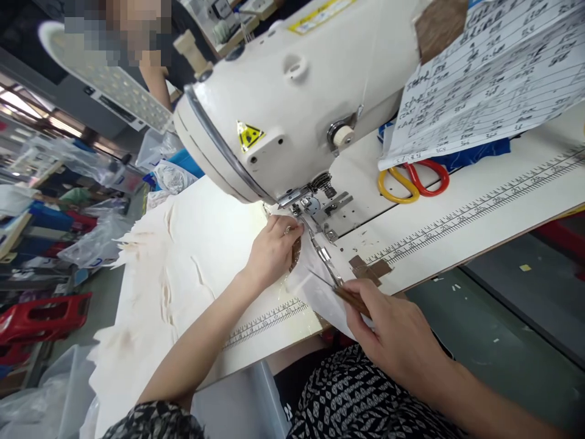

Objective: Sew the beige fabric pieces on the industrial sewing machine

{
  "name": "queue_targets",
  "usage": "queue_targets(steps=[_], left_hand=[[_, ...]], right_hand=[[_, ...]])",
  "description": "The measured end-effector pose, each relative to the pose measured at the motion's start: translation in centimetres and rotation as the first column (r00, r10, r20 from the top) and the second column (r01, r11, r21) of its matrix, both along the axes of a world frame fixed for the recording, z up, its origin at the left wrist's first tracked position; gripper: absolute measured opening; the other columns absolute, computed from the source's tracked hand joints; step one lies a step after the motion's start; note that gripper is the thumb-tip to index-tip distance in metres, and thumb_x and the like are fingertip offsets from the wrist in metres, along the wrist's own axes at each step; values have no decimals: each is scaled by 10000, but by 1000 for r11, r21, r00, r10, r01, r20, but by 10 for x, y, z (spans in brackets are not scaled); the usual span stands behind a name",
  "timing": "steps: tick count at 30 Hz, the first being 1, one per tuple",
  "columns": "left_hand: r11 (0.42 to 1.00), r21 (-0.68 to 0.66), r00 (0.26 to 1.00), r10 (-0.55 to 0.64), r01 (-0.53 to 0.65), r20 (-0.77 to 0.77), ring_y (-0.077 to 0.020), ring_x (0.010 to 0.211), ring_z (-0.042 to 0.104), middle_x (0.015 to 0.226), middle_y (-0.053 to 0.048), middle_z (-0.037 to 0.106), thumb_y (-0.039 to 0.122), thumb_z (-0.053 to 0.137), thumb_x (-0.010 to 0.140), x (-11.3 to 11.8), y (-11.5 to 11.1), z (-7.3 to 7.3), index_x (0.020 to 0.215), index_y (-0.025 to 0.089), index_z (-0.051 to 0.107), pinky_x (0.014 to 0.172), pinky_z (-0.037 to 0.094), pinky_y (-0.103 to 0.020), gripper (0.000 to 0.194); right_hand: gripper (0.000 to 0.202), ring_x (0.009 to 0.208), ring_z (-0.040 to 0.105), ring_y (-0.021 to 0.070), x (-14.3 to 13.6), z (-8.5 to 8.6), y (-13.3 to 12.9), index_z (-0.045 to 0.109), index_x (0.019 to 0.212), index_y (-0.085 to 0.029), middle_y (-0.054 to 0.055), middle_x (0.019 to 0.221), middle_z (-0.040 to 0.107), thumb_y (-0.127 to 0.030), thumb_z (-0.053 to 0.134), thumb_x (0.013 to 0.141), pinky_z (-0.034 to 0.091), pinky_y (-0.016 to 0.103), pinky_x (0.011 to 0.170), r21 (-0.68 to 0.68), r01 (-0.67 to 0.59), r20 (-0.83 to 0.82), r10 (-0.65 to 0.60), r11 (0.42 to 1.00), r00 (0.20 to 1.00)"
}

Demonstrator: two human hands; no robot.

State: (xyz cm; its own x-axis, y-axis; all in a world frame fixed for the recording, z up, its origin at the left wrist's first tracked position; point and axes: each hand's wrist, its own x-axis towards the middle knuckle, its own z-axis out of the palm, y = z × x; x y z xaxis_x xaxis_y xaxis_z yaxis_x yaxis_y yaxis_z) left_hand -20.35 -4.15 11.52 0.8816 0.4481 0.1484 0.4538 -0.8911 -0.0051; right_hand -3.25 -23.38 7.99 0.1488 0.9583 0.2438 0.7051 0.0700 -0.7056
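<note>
My left hand is beside the presser foot of a white sewing machine. Its fingers are pinched on the edge of a thin whitish fabric with a glittery gold-brown strip. In my right hand is a brown tool with a thin metal point, lying over the fabric. The tool's exact kind is unclear. Just left of it, a narrow metal attachment runs from the presser foot toward me. The fabric hangs over the table's front edge, and its lower part is hidden.
Scissors with yellow and red handles lie partly beneath a handwritten sheet. Brown tape and printed rulers mark the white tabletop. A red stool stands left. Another person is behind the machine.
</note>
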Motion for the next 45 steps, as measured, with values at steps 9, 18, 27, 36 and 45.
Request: queue_targets(steps=[9,18,27,36,45], left_hand=[[992,71,994,106,-109,41,-323,1180,628,1266,-169,698,47,451,942,12,-25,-17,1237,136,739,1020,598,-538,422],[997,-11,994,82,-81,75,-312,1362,620,1437,-154,686,88,453,967,0,-29,-28,1404,128,672,1108,578,-511,490],[994,-49,984,106,-100,143,-331,1407,588,1464,-165,671,168,474,997,1,-30,-31,1426,114,659,1179,524,-557,470],[992,25,986,118,-122,119,-359,1391,570,1440,-219,655,247,376,1079,5,-35,-26,1426,33,634,1161,528,-550,482],[984,85,988,154,-155,21,-346,1455,532,1516,-212,612,249,356,1072,7,-46,-24,1473,46,591,1200,482,-527,507]], right_hand=[[259,543,701,149,20,-11,-19,666,1078,-216,11,804,777,-154,423,1010,441,233,444,112,-78,121,64,991,991],[269,691,745,150,22,-17,-13,654,1159,-184,36,906,774,-153,408,1052,527,241,555,165,-80,312,25,983,950],[269,662,710,144,24,-14,-10,646,1192,-164,44,956,773,-138,418,1051,475,247,501,86,-52,369,17,995,929],[269,669,703,144,26,-9,5,683,1161,-126,48,895,747,-105,441,1046,454,239,504,174,-55,418,-23,983,908],[297,679,717,145,25,-7,10,674,1190,-121,51,891,745,-114,403,1068,483,234,506,188,-72,428,-16,980,903]])
